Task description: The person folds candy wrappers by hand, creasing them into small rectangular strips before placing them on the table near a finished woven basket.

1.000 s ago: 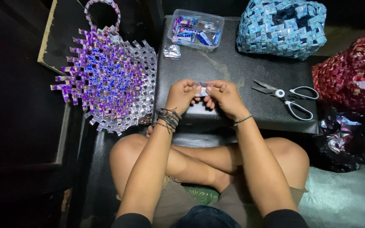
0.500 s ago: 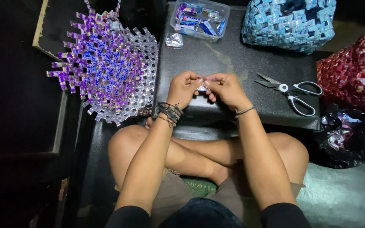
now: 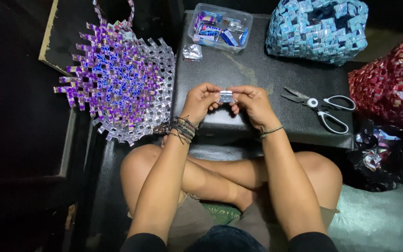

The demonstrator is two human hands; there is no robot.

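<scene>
Both the left hand [image 3: 202, 100] and right hand [image 3: 253, 103] pinch the small silvery folded strip [image 3: 225, 96] between fingertips; creasing it squarely would want firm, even pressure.

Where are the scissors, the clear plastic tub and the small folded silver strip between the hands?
scissors [image 3: 314, 103]: head view, on the pivot.
clear plastic tub [image 3: 247, 21]: head view, on its right rim.
folded silver strip [image 3: 225, 97]: head view, on its middle, between the fingertips.

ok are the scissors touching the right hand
Apart. The head view shows bare black tabletop between the scissors and the right hand, which pinches a small silver strip together with the left hand.
</scene>
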